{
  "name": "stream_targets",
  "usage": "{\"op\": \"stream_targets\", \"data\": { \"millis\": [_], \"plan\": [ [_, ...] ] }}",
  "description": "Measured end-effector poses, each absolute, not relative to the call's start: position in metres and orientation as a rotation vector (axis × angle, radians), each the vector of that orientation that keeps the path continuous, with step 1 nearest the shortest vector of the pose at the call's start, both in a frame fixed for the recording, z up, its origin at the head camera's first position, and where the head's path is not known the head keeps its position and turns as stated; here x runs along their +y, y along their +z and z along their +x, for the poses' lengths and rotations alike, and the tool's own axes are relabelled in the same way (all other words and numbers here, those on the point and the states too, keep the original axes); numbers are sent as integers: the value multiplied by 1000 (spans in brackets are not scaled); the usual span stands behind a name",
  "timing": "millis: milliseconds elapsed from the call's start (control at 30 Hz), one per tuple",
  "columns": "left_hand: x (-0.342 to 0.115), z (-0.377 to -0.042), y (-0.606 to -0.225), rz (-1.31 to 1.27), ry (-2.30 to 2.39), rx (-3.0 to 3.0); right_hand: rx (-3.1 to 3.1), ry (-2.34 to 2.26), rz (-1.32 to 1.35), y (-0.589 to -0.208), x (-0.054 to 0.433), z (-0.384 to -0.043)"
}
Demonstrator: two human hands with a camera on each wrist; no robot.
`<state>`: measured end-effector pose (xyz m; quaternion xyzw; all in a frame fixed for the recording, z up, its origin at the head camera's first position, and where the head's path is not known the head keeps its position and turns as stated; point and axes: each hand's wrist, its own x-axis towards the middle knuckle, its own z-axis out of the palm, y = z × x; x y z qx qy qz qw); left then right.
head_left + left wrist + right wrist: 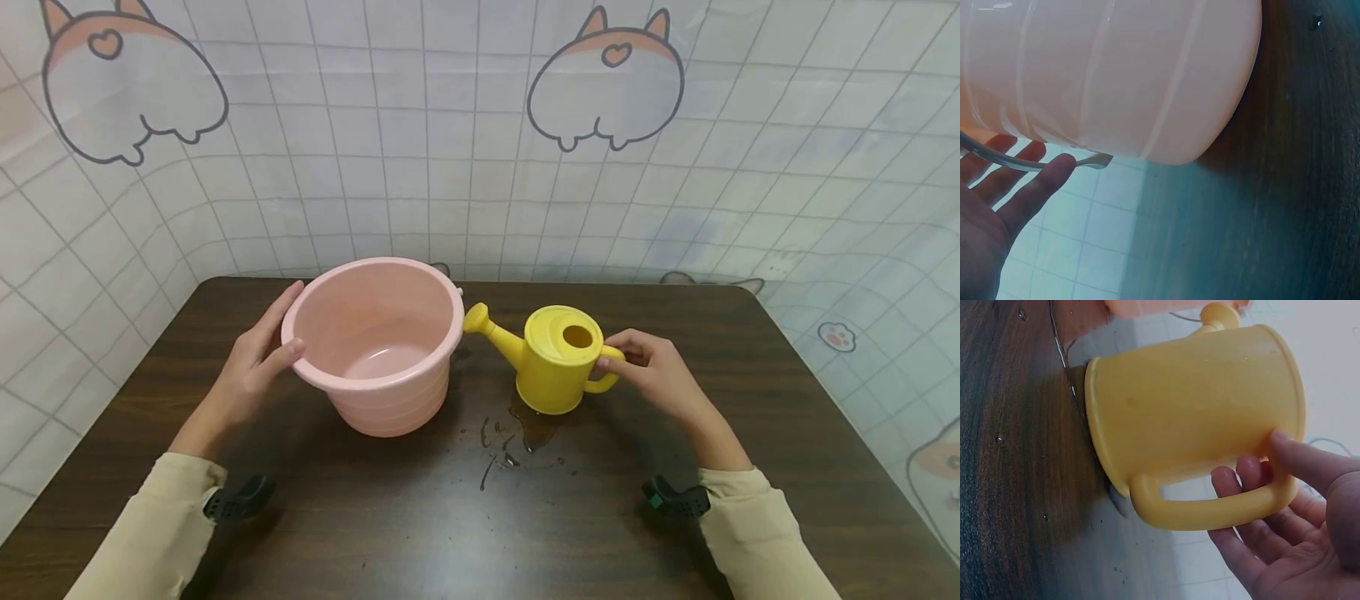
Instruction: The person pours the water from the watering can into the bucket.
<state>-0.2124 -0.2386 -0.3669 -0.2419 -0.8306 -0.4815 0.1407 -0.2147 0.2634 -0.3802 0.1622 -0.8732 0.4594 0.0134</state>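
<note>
A pink plastic bucket stands on the dark table, its inside showing toward me. My left hand holds its left rim, thumb over the edge and fingers along the outside. In the left wrist view, those fingers lie at the bucket wall, beside its thin pale bail handle. To the right is a yellow watering can, upright, its sprinkler head close to the bucket's right rim. My right hand pinches the top of the can's loop handle between thumb and fingers.
A puddle and scattered water drops lie on the wooden table in front of the can. Behind the table's far edge hangs a white grid-patterned sheet with cartoon animal prints. Both wrists carry dark bands.
</note>
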Motion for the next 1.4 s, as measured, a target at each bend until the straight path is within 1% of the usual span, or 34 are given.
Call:
{"op": "stream_targets", "data": {
  "millis": [333, 500, 767, 933, 1100, 1267, 1400],
  "plan": [
    [-236, -216, -369, -696, -1399, -2358, -2688, 1620, 499, -389, 269, -219],
    [-234, -217, -367, -702, -1384, -2360, -2595, 1850, 449, -395, 272, -222],
    [-230, -215, -372, -759, -1574, -2264, -2291, 2314, 514, -408, 267, -223],
    [-229, -216, -373, -785, -1607, -2219, -2077, 2476, 543, -411, 260, -224],
    [-229, -214, -374, -770, -1617, -2226, -1920, 2526, 557, -416, 253, -225],
    [-228, -213, -374, -762, -1638, -2237, -1835, 2524, 501, -419, 248, -223],
    [-228, -213, -374, -763, -1637, -2229, -1787, 2523, 448, -415, 245, -222]
  ]
}}
